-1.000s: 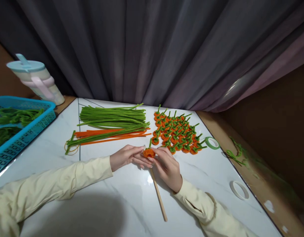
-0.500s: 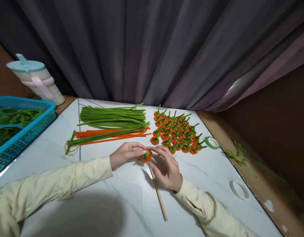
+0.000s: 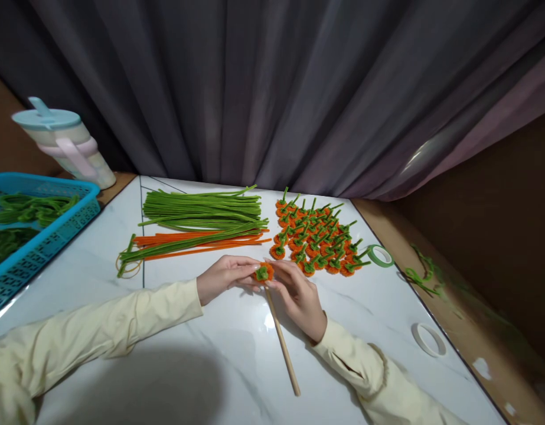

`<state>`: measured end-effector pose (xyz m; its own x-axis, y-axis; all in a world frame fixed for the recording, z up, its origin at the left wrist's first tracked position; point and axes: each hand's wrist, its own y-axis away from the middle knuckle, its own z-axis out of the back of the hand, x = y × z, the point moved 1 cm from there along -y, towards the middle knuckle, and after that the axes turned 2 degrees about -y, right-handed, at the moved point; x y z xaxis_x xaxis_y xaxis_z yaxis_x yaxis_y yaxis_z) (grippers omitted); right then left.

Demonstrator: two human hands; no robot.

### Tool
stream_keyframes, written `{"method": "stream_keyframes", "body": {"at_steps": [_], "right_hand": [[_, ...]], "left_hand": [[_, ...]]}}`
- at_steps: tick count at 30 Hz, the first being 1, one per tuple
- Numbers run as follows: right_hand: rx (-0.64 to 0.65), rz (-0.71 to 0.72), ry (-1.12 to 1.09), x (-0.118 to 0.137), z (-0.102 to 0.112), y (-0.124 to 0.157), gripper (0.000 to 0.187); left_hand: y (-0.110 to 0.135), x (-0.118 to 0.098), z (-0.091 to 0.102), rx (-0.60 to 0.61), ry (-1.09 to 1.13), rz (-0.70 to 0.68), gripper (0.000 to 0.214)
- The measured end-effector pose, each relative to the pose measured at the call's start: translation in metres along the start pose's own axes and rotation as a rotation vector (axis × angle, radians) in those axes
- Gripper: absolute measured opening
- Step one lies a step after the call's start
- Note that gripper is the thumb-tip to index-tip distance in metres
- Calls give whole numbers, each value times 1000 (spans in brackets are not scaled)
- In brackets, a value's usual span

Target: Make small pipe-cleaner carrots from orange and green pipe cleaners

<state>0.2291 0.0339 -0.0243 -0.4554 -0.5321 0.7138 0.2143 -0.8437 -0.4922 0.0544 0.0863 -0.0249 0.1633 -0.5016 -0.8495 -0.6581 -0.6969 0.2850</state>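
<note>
Between my hands is a small orange pipe-cleaner pumpkin (image 3: 264,272) with a green top facing me. My left hand (image 3: 231,273) pinches it from the left with thumb and fingers. From the right, my right hand (image 3: 299,295) closes thumb and fingertips on its other side. Just below, a thin wooden stick (image 3: 283,348) lies slanting on the table, its upper end near my right thumb. Behind my right hand sit rows of similar orange pumpkins (image 3: 319,233) with green stems.
Green pipe cleaners (image 3: 201,206) lie behind my left hand, with orange pipe cleaners (image 3: 210,241) nearer. A blue basket (image 3: 84,203) holding green pieces and a lidded tumbler (image 3: 72,144) stand left. Right are green tape (image 3: 381,256), a white tape roll (image 3: 429,340) and green scraps (image 3: 420,274).
My right thumb has come up from below, and the right fingers now close on the pumpkin. The pumpkin has tilted so its green top faces me more.
</note>
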Motion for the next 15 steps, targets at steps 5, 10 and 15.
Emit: {"method": "stream_keyframes", "body": {"at_steps": [5, 10, 15], "right_hand": [[-45, -12, -57, -3, -1, 2, 22], [-27, 6, -27, -4, -1, 1, 21], [-35, -2, -35, -2, 1, 0, 19]], "left_hand": [[1, -1, 0, -10, 3, 9, 38], [1, -3, -4, -9, -17, 26, 42], [0, -1, -3, -7, -26, 17, 40]]}}
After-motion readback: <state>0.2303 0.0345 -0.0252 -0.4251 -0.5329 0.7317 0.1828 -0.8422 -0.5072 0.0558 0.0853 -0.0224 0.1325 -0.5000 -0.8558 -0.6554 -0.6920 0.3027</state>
